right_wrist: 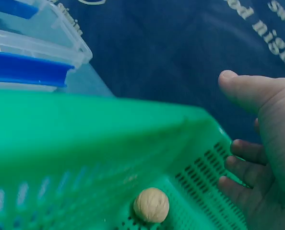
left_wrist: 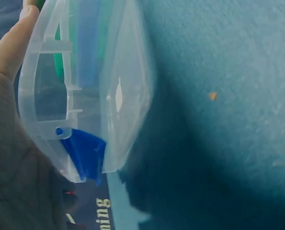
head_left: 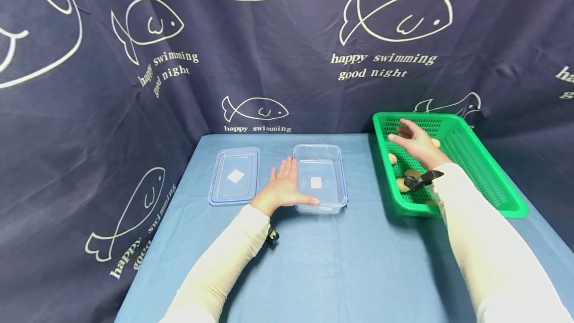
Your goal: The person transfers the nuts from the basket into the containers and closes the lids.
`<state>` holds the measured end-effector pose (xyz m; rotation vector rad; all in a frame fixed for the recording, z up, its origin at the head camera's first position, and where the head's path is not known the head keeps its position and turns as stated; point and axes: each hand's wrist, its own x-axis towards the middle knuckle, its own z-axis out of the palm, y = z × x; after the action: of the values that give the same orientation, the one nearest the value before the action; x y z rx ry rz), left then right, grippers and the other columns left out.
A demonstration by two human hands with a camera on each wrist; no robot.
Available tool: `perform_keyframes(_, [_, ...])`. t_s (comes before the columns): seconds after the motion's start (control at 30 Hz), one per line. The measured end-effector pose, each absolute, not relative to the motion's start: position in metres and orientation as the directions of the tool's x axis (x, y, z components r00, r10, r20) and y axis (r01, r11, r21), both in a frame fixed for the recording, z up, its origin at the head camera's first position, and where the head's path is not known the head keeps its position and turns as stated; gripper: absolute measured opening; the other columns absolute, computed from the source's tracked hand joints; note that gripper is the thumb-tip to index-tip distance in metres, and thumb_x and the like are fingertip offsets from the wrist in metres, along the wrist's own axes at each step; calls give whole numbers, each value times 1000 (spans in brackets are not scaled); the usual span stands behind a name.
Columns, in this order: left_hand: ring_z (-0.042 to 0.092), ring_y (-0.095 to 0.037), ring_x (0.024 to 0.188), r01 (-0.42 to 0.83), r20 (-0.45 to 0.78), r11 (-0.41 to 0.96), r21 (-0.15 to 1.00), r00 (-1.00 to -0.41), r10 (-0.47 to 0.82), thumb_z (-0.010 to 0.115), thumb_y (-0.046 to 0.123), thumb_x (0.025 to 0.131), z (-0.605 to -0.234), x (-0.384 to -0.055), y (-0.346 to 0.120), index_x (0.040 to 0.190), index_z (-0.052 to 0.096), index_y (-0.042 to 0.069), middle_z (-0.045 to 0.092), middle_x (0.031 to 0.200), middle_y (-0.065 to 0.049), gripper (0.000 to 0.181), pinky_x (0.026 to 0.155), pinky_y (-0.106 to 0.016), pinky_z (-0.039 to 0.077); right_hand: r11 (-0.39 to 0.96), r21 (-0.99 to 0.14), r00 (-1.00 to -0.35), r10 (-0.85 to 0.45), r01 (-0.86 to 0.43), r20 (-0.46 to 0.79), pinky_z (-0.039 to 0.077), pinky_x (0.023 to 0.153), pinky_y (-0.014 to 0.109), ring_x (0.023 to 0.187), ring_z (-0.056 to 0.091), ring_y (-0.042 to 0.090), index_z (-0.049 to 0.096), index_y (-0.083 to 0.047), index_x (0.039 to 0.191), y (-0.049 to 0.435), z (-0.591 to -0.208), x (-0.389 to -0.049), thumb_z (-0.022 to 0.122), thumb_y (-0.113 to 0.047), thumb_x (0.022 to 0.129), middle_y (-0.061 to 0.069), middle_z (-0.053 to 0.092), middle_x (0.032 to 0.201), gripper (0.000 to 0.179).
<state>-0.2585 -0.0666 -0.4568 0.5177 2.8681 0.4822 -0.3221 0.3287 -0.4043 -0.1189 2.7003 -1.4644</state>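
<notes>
A clear plastic food container [head_left: 329,178] with blue clips stands on the table, its top uncovered. My left hand [head_left: 282,189] rests at its left side, fingers straight and thumb reaching over the near rim. A blue clip [left_wrist: 86,152] hangs at the container's side in the left wrist view. Over the green basket [head_left: 495,188] my right hand [head_left: 420,147] hovers with fingers spread and nothing between them. Below it, a walnut [right_wrist: 151,205] lies on the basket's floor. More tan and brown pieces, including a walnut [head_left: 402,185], lie in there, partly hidden by my wrist.
To the container's left lies a clear lid [head_left: 234,177] with a blue edge. A blue cloth [head_left: 309,268] covers the table. A tiny orange-brown crumb [left_wrist: 213,96] sits on it. Dark curtains [head_left: 314,29] with fish drawings hang behind and at both sides.
</notes>
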Motion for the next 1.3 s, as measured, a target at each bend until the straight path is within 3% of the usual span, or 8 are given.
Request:
perform_keyframes(0.4, [-4, -29, 156, 303, -137, 897, 323, -923, 361, 66, 89, 62, -454, -258, -65, 162, 1, 2, -3, 169, -17, 148, 123, -53, 0, 600, -799, -980, -175, -31, -93, 31, 112, 59, 145, 27, 51, 8, 6, 159, 350, -431, -334, 64, -25, 101, 37, 27, 156, 87])
perform_keyframes(0.8, [4, -32, 156, 339, -66, 888, 312, -924, 376, 65, 90, 62, -463, -255, -66, 161, 7, -1, 5, 169, -19, 147, 123, -55, 4, 637, -768, -958, -255, -64, -131, 38, 108, 57, 138, 38, 52, 9, 10, 157, 364, -453, -341, 65, -20, 100, 38, 33, 153, 85])
perform_keyframes(0.87, [4, -31, 156, 340, -65, 887, 313, -924, 377, 65, 90, 62, -463, -255, -66, 161, 6, -1, 4, 169, -19, 147, 122, -56, 4, 631, -773, -953, -270, -64, -141, 42, 107, 53, 135, 46, 47, 9, 10, 157, 365, -453, -341, 64, -20, 101, 37, 33, 153, 84])
perform_keyframes(0.97, [3, -31, 156, 336, -64, 888, 314, -926, 373, 65, 90, 63, -463, -255, -66, 161, 5, 0, 4, 169, -18, 146, 122, -56, 4, 608, -792, -943, -289, -48, -165, 47, 104, 46, 121, 63, 26, 8, 9, 158, 366, -452, -343, 63, -20, 101, 37, 34, 153, 84])
perform_keyframes(1.1, [4, -31, 156, 335, -54, 890, 309, -928, 368, 65, 90, 63, -463, -254, -67, 161, 6, 0, 6, 169, -18, 145, 122, -56, 5, 601, -799, -934, -299, -26, -194, 50, 101, 43, 100, 65, -2, 7, 9, 158, 367, -454, -345, 63, -21, 102, 38, 35, 151, 84])
perform_keyframes(1.2, [4, -31, 156, 335, -49, 891, 306, -929, 367, 64, 90, 63, -464, -254, -67, 161, 7, -1, 7, 169, -19, 145, 122, -56, 6, 607, -794, -935, -298, -31, -191, 52, 96, 35, 99, 64, -3, 8, 12, 157, 369, -458, -347, 63, -19, 102, 38, 38, 148, 84])
perform_keyframes(1.3, [2, -29, 156, 336, -56, 889, 311, -927, 370, 65, 89, 64, -464, -255, -66, 161, 6, 0, 6, 169, -19, 145, 123, -55, 4, 633, -772, -944, -288, -59, -163, 51, 88, 22, 105, 66, 7, 14, 13, 156, 370, -462, -349, 67, -15, 99, 37, 45, 144, 83])
